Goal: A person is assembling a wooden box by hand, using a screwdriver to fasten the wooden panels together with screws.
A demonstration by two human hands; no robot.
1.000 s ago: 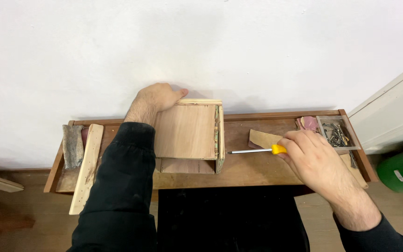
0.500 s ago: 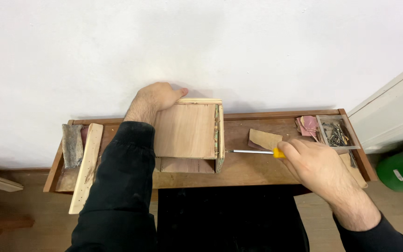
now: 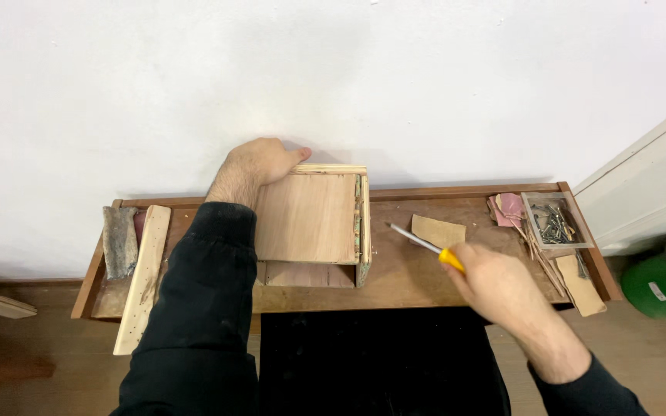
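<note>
A small wooden box [image 3: 310, 219] stands on a narrow wooden bench [image 3: 402, 277] against a white wall. My left hand [image 3: 260, 163] grips the box's far top edge and holds it steady. My right hand [image 3: 499, 289] holds a screwdriver with a yellow handle [image 3: 450, 259]. Its metal shaft [image 3: 414, 239] points up and to the left, and the tip hangs a short way right of the box's side, not touching it.
A square of sandpaper [image 3: 438, 230] lies under the screwdriver. At the right end sit a small tray of nails [image 3: 553, 221], pink scraps [image 3: 509, 208] and tan scraps [image 3: 583, 283]. A pale wood strip [image 3: 144, 277] and a grey block [image 3: 120, 240] lie at the left. A green bin [image 3: 660, 285] stands on the floor.
My right hand has drawn the screwdriver back to the right, away from the box's side, and tilted it so the tip points up-left. My left hand stays on the box.
</note>
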